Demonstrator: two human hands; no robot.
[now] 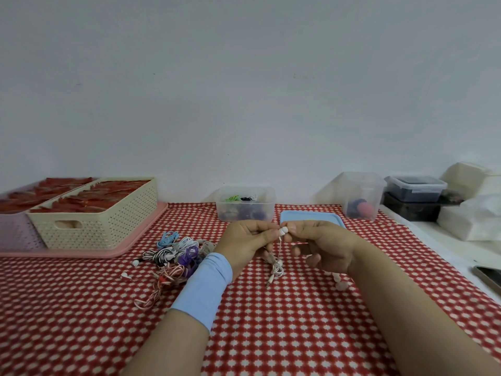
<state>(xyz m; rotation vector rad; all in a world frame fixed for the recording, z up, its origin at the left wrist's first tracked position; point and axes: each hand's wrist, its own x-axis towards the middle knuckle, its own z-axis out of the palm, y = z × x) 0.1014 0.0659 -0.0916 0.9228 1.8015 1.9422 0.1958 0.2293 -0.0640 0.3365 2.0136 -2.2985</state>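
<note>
Above the red-and-white checked tablecloth (271,335), my left hand (245,245) and my right hand (322,246) meet and both pinch a pale pink-and-white earphone cable (277,267) near its white earbuds. The cable hangs down between the hands, and its jack plug reaches the cloth. A blue wristband covers my left wrist. To the left lies a tangled pile of earphones (173,256) in blue, white, purple, striped black and red-white.
A clear tub (268,204) with coiled earphones stands behind the hands, with a blue lid (311,216) beside it. A cream basket (95,223) on a pink tray sits far left. Another clear tub (362,196), dark lidded boxes (414,198) and a phone (489,276) are on the right.
</note>
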